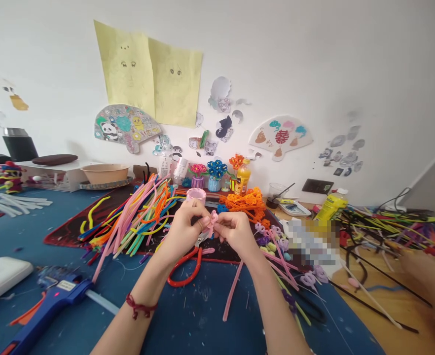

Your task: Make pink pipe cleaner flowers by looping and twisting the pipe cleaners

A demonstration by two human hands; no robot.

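Note:
My left hand [187, 223] and my right hand [236, 230] meet over the middle of the table, fingertips pinched on a small pink pipe-cleaner flower [213, 219]. Its loops stick up between my fingers, and its lower part is partly hidden by them. Just below lie red-handled scissors [185, 281], their blades mostly covered by my left hand. Right behind my hands stands a pink roll-shaped cup [196, 195]. One loose pink pipe cleaner [232, 292] runs down from beneath my right wrist.
Colourful pipe cleaners [143, 212] are heaped at left; orange pipe-cleaner flowers [245, 204] lie behind my right hand. A blue glue gun [54, 301] rests front left. Small potted flowers [217, 176] and a juice bottle [243, 176] line the wall. Another person's hand [420, 276] is at far right.

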